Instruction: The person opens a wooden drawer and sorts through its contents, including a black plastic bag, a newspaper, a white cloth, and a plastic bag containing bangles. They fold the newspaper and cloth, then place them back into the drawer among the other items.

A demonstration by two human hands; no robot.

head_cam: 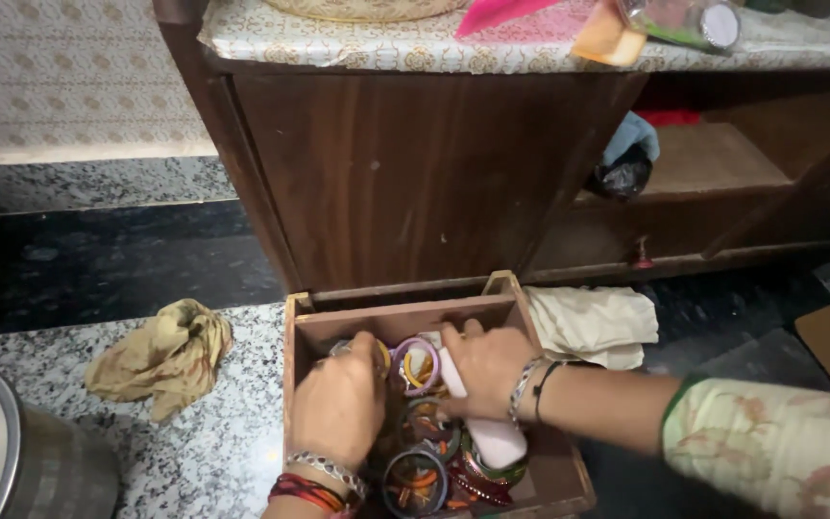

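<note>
A small wooden box (309, 322) sits on a speckled stone counter, filled with several coloured bangles (417, 474). My left hand (338, 404) reaches into the box's left side, fingers curled over bangles near the back. My right hand (485, 365) comes in from the right and grips a white cloth-like roll (497, 440) that lies among the bangles. A purple-rimmed bangle (413, 358) stands between the two hands. Both wrists wear bracelets.
A crumpled tan cloth (167, 354) lies left of the box; a folded cream cloth (596, 322) lies right of it. A steel vessel (12, 452) stands at the bottom left. Behind is a dark wooden cabinet (405, 163) with open shelves, over a dark floor.
</note>
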